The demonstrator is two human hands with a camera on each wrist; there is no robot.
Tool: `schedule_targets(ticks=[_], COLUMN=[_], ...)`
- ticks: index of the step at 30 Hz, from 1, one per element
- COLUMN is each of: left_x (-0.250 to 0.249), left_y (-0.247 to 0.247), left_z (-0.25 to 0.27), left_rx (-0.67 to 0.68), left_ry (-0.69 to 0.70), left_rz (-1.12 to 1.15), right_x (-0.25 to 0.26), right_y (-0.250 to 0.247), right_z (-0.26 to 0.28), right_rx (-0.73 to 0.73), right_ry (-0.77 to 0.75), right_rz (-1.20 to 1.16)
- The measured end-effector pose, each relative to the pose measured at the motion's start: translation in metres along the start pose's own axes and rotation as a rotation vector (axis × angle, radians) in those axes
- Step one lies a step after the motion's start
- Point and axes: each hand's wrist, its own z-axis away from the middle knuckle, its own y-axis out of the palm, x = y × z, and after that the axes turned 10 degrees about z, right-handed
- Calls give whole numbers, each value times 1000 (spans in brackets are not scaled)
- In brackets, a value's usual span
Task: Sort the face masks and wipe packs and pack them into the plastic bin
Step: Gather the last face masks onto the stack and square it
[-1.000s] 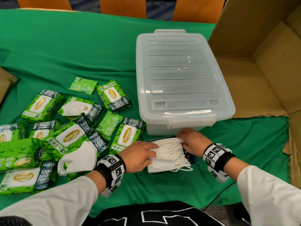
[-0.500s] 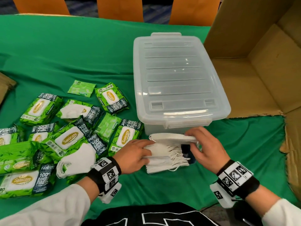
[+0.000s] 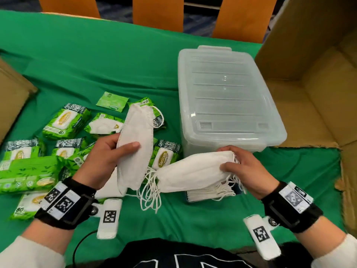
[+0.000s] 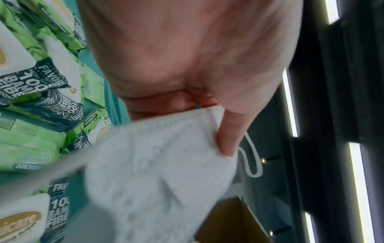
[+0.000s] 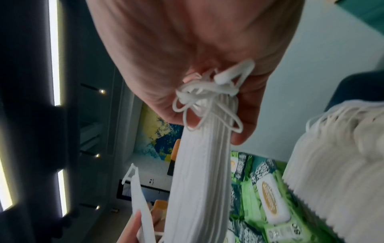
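Sorting is the step in hand, judged from the head view: the left hand (image 3: 100, 161) holds a single white face mask (image 3: 135, 144) upright, thumb curled across its front and fingers behind, while the right hand (image 3: 245, 171) grips one end of a thick bundle of masks (image 3: 193, 176), ear loops dangling from its free left end above the green tablecloth (image 3: 96, 60). More masks lie stacked on the cloth (image 3: 208, 195) under the bundle, just in front of the plastic bin (image 3: 228, 97), whose clear lid is still on. Green wipe packs (image 3: 65, 120) lie scattered to the left, with another loose mask (image 3: 102, 124) lying on one of them. The next move probably calls for laying the single mask onto the bundle with edges lined up and the loops kept from tangling; the lid must come off before anything is packed. From the left wrist, the thumb (image 4: 228, 138) presses the mask (image 4: 158, 164) near its stitched corner, one ear loop (image 4: 252, 157) hanging free; the fabric looks soft, thin and flat-folded, with wipe packs (image 4: 41, 85) blurred beyond. From the right wrist, the hand (image 5: 187, 65) is clamped round the bundle (image 5: 201, 180) seen edge-on, many thin layers pressed together and a knot of loops (image 5: 207, 98) bunched at the palm; the left-hand mask (image 5: 143, 205) shows at lower left.
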Motion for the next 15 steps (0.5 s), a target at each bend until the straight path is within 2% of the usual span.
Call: schedule_targets(ticks=[2,6,9,11,15], left_x=[-12,-30,-47,-54,-41], left_y=[-4,-16,-22,-19,-16], left_z=[7,14,22,26,23], left_rx=[3,29,45,116,345], left_ry=[-14,62,59,26,-48], left_rz=[-24,-276,-204,-165,-308], right_x=[7,17,23,25,29], right_y=[19,51,73,85,109], right_z=[-4,-19,-29,-34,-39], right_rx=[64,129,136,147,191], right_ry=[34,67,114,147,155], right_rz=[19,157,165,142,78])
